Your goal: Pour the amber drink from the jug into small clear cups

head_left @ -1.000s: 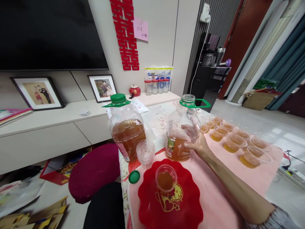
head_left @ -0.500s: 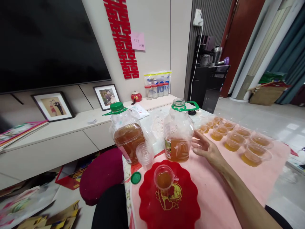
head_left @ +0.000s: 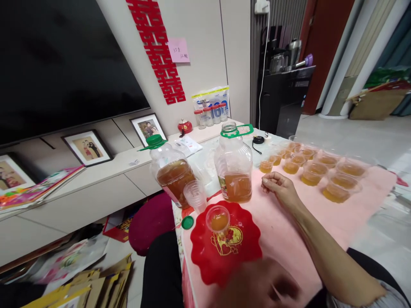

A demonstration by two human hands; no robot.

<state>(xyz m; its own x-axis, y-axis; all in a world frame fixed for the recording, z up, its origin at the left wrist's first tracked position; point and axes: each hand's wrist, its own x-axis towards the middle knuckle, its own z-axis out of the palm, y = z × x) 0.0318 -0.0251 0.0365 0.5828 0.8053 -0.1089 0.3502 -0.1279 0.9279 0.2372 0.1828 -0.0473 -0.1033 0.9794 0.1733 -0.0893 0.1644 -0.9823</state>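
Note:
My right hand (head_left: 280, 188) rests on the pink cloth with its fingers curled together; I see nothing in them. Just left of it, without touching, stands an uncapped clear jug (head_left: 236, 179), part full of amber liquid. A second jug (head_left: 173, 175) with a green cap leans farther left. In front of that one is a nested stack of clear plastic cups (head_left: 195, 194). One plastic cup (head_left: 218, 220) with amber liquid sits on the red scalloped tray (head_left: 201, 256). A loose green cap (head_left: 187, 222) lies beside the tray. My left hand is out of view.
Several filled cups (head_left: 311, 172) stand in rows on the pink cloth (head_left: 285, 252) at the right. A black tape measure (head_left: 258, 140) lies behind them. A large blurred brown shape (head_left: 257, 284) hides the tray's near edge. Flattened cardboard (head_left: 105, 282) lies on the floor at left.
My right hand has drawn away from the uncapped jug and its spread fingers have curled in. The view has shifted, and a blurred shape has come in at the bottom.

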